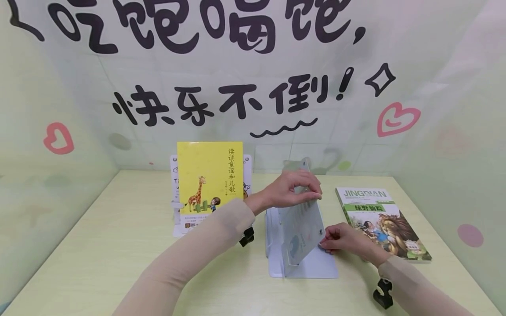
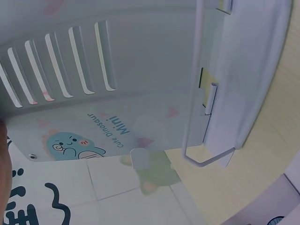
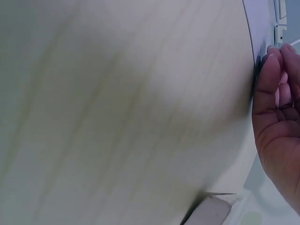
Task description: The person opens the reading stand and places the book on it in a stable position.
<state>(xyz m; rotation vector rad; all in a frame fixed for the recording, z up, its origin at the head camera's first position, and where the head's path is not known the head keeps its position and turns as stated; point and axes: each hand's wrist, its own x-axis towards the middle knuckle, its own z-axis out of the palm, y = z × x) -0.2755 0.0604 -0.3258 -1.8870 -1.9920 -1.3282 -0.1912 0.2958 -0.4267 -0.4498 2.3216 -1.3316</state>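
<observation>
A pale grey-blue book stand [image 1: 301, 226] sits mid-table with its slotted back panel raised at a tilt over its flat base [image 1: 316, 267]. My left hand [image 1: 301, 189] grips the panel's top edge from the left. My right hand [image 1: 335, 239] pinches the panel's lower right corner, just above the base. In the left wrist view the panel [image 2: 117, 112] fills the frame, showing its slots, a small dinosaur print and a wire support leg [image 2: 193, 93]. The right wrist view shows my right hand's fingers [image 3: 274, 93] curled against the stand's edge [image 3: 265, 23].
A yellow giraffe book [image 1: 209, 175] stands upright in a second white stand at the left. A lion-cover book [image 1: 381, 221] lies flat to the right, close to my right hand. Lettered wall panels enclose the pale wooden table [image 1: 99, 245] on three sides.
</observation>
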